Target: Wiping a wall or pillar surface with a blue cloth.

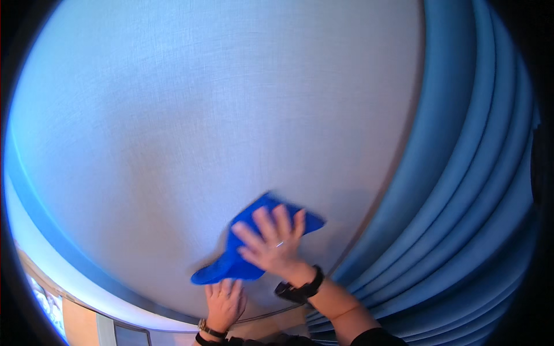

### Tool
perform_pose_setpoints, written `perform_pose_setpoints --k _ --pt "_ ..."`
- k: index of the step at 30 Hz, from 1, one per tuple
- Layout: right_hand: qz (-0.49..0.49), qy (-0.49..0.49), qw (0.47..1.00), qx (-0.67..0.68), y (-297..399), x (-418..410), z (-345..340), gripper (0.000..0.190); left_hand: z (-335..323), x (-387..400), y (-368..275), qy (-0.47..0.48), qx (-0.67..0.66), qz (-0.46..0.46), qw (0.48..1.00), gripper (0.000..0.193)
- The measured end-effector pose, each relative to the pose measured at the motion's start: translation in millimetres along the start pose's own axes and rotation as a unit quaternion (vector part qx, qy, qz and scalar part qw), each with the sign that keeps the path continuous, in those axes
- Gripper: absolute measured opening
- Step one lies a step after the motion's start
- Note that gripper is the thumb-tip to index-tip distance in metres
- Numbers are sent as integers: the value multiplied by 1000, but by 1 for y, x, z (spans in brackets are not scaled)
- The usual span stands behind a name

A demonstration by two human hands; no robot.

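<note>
A blue cloth point(242, 255) lies spread and partly folded against a large pale, smooth surface point(216, 129) with fine streaks. On the cloth's upper right part rests my right hand point(272, 242), palm down with fingers spread, slightly blurred; it wears a ring, and a black watch point(298, 289) is on the wrist. Just below the cloth's lower edge, my left hand point(225, 300) has its fingertips at or near the cloth, its palm towards the surface. Whether it touches the cloth cannot be told. A bracelet and a dark band circle that wrist.
Blue-grey ribbed folds point(454, 173), perhaps upholstery or drapery, curve down the right side. A blue and white rim point(86, 277) borders the pale surface at lower left. Beyond it are a tan panel point(80, 322) and a dark-framed panel point(132, 335).
</note>
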State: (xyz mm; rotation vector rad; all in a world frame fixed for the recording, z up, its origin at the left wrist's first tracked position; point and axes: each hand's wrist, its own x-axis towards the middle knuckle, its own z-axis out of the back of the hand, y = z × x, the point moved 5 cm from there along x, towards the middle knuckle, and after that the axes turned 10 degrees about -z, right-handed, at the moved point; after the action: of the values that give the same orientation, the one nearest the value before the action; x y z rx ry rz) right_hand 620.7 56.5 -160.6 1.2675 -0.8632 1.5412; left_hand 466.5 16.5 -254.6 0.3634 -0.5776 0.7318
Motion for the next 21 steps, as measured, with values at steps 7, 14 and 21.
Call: perform_pose_setpoints --k 7,14,21 --pt "-152 -97 979 -97 -12 17 42 62 50 14 19 -55 -56 -183 980 60" --pt "-304 -99 941 -110 32 89 74 69 177 35 26 5 -89 -203 975 60" --pt "-139 -71 987 -39 76 131 68 81 133 26 14 -7 -90 -179 980 59"
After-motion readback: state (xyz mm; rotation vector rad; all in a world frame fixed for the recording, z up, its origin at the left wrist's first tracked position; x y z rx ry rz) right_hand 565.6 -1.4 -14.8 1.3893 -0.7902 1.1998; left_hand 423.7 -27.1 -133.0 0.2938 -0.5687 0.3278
